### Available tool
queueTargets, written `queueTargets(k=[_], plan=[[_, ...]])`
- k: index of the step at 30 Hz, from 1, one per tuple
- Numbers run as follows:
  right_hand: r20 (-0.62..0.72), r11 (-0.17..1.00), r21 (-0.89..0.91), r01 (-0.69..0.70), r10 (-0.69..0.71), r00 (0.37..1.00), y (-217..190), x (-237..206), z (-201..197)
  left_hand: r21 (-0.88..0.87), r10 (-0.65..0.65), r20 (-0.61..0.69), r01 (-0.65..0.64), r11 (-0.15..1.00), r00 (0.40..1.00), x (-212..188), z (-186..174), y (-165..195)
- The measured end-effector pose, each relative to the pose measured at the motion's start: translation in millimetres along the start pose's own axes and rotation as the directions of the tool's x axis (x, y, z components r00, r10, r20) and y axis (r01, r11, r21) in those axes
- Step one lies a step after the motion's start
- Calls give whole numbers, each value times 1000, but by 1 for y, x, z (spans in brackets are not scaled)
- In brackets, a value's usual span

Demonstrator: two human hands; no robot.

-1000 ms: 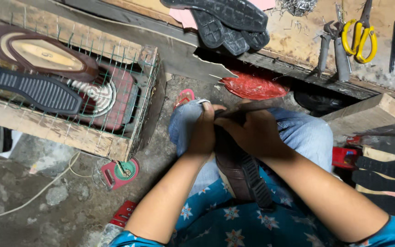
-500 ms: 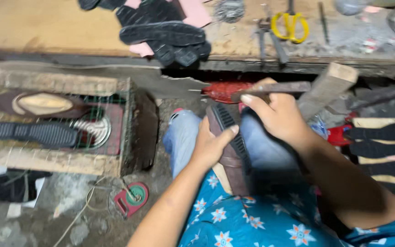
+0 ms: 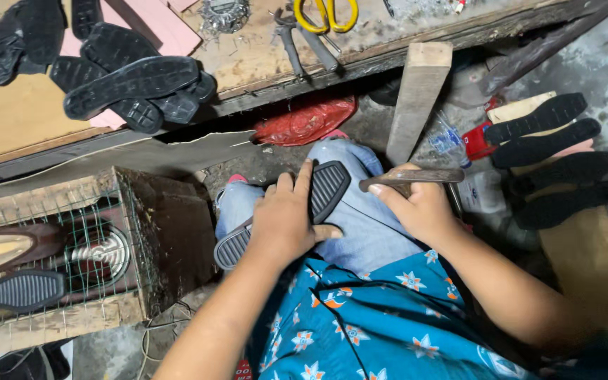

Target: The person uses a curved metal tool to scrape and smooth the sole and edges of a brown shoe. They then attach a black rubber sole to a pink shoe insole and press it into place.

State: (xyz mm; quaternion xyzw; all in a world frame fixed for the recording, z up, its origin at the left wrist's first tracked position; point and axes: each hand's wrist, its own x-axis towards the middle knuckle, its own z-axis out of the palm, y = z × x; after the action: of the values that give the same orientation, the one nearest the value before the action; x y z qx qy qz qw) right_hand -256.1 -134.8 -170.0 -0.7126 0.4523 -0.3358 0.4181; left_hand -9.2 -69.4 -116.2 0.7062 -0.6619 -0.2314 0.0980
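Pressing left hand (image 3: 286,222) atop shoe sole (image 3: 325,188)

One head-worn camera looks steeply down from close above the person's lap (image 3: 360,225), facing forward toward the low workbench (image 3: 248,63) along the top edge; no second view shares the scene.
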Motion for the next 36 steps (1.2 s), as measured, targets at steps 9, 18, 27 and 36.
queueTargets(k=[9, 18, 27, 36], plan=[[45, 990, -100, 104, -100, 994, -9, 35, 27, 134, 11, 3, -11, 991, 1000, 18, -12, 13], [102, 982, -176, -66, 85, 991, -19, 73, 28, 94, -1, -10, 2, 996, 1000, 29, -4, -3], [144, 960, -234, 155, -124, 982, -12, 68, 25, 107, 52, -26, -49, 993, 998, 12, -25, 5], [128, 829, 454, -326, 301, 945, -113, 22, -68, 148, 151, -119, -133, 980, 981, -9, -22, -5]])
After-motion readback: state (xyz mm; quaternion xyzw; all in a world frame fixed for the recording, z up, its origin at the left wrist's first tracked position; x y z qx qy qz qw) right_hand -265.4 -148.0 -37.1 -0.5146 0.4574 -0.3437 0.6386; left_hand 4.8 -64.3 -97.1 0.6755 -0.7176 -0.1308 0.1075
